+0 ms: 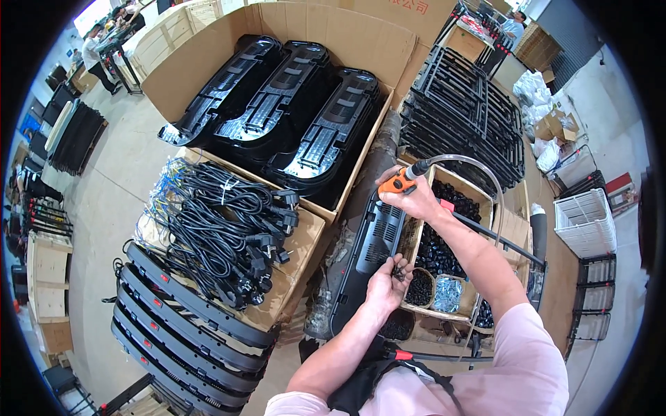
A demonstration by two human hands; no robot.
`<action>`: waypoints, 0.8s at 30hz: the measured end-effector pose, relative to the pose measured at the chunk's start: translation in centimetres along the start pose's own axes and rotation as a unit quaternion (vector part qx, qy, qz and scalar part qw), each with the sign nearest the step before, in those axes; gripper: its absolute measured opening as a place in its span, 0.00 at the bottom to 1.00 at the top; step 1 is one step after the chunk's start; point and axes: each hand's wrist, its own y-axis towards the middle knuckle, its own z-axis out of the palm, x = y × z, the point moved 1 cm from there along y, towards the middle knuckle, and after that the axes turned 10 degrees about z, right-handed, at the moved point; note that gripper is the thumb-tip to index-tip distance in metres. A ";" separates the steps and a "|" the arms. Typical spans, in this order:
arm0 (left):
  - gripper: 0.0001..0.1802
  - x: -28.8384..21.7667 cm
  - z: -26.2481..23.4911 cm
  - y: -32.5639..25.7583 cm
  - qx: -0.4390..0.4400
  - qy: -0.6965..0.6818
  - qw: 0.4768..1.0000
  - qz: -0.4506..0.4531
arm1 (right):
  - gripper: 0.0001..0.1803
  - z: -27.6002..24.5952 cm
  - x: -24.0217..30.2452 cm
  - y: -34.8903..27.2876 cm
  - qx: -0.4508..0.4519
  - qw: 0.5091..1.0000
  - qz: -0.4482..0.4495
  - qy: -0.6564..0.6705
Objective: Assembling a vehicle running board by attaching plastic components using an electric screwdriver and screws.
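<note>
My right hand [414,201] is wrapped round an orange and black power screwdriver [399,183], held over the far end of a long black plastic housing [359,277] with a grey slotted panel. A clear hose [479,165] loops from the driver toward the right. Near the middle of the housing, my left hand [386,283] is turned partly palm up with its fingers curled. Small dark pieces [397,272], apparently screws, lie in those fingers. Just right of it are a round tub of small black parts [419,287] and a pile of silvery screws [447,295].
A wooden box [485,208] of glossy black parts stands on the right. Bundled black power cords [222,215] lie on a carton at left, above stacked curved black covers [187,333]. Large black shells [277,104] fill a carton ahead. Black metal frames [461,111] are piled far right.
</note>
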 end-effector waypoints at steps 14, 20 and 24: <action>0.11 -1.9 -2.6 -2.6 0.005 0.122 0.992 0.001 | 0.29 -2.0 2.4 -5.7 -0.109 0.981 0.008 0.158; 0.13 -0.8 -3.9 -4.6 0.028 0.275 0.958 -0.076 | 0.27 -6.0 3.7 -19.0 -0.207 0.962 0.078 0.160; 0.16 2.3 -5.9 -5.7 0.056 0.425 0.894 -0.132 | 0.28 -6.6 1.2 -29.0 -0.294 0.916 0.112 0.250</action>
